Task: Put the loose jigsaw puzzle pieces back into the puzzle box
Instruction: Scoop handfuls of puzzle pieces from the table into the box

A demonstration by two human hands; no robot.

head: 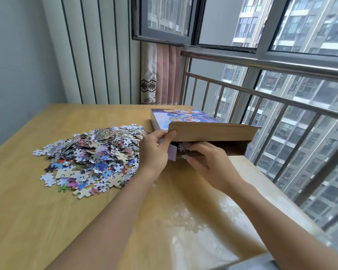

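A blue illustrated puzzle box [185, 115] lies flat at the far side of the wooden table [37, 221], its brown end flap [213, 132] lifted. My left hand [154, 151] pinches the flap's left corner between thumb and fingers. My right hand [209, 160] holds a few pale puzzle pieces [183, 147] at the box's open end. A large heap of loose coloured puzzle pieces [92, 156] lies on the table to the left of my hands.
A metal railing [271, 94] and windows run along the table's right side. A pink curtain [164, 75] hangs behind the box. The right part of the table top is shiny and worn.
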